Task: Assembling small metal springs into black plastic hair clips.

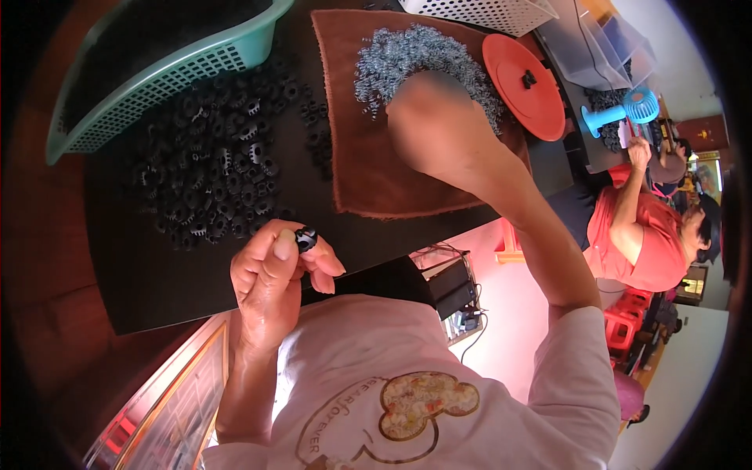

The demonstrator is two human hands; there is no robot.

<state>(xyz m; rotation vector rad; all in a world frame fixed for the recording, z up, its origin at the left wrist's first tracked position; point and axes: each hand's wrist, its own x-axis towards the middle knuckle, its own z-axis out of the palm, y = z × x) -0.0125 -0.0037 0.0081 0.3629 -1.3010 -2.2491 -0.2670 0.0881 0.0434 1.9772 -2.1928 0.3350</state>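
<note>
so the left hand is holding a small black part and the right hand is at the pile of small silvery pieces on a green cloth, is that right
Not quite: the cloth is brown, not green, as the head view shows. The left hand is holding a small black part, and the right hand is at the pile of small silvery pieces.

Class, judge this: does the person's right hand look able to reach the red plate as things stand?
Probably yes: the right hand is close by, and only small grey pieces and brown cloth seem to lie between it and the red plate.
</note>
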